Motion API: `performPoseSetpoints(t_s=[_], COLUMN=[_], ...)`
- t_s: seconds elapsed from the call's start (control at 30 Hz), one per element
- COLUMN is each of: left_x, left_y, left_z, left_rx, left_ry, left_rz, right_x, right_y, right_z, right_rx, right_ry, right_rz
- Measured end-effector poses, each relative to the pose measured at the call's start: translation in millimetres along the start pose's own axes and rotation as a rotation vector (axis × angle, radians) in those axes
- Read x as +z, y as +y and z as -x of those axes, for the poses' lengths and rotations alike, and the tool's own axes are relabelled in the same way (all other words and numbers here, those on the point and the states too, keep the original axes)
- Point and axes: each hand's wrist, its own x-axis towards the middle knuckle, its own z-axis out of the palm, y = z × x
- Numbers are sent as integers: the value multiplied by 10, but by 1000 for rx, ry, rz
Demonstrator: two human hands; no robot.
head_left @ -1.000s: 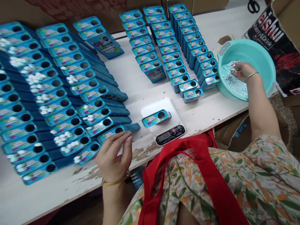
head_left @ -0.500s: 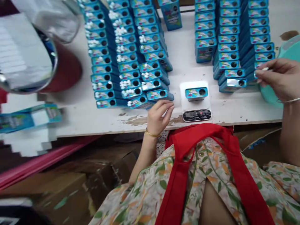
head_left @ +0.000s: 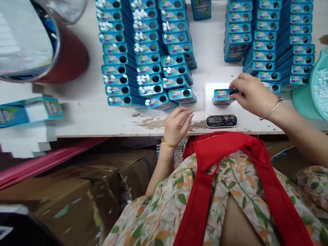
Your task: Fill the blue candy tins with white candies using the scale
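Observation:
A blue candy tin (head_left: 221, 96) with a round hole lies on a small white scale (head_left: 217, 107) near the table's front edge. My right hand (head_left: 252, 94) is pinched over the tin's hole end, fingertips together. What the fingers hold is hidden. My left hand (head_left: 177, 124) rests on the table edge left of the scale, fingers curled and apart, holding nothing. It sits just below the nearest tin (head_left: 182, 94) of the left rows.
Rows of blue tins (head_left: 143, 54) topped with white candies fill the table's left. More tins (head_left: 271, 41) stand at the right. A teal basin (head_left: 317, 89) of white candies sits far right. A red and clear container (head_left: 38, 48) stands at left. Cardboard boxes (head_left: 77, 198) lie under the table.
My right hand left the teal basin and came left onto the tin on the scale. The left hand stayed by the table edge. The view swung left and down.

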Motion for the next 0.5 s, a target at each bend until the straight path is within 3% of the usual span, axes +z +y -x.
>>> performPoseSetpoints(t_s=[0.1, 0.2, 0.37, 0.5], left_x=[2, 3, 13, 32], left_y=[1, 2, -33, -55], left_z=[-27, -50, -54, -71], left_rx=[12, 34, -25, -61], left_ry=[5, 14, -33, -83], left_rz=[-15, -13, -21, -26], right_x=[-72, -168, -234, -220], right_y=[-97, -128, 56, 219], right_z=[-5, 12, 178, 372], right_rx=[41, 147, 460, 562], right_ry=[13, 53, 179, 183], right_rz=[-65, -276, -883, -978])
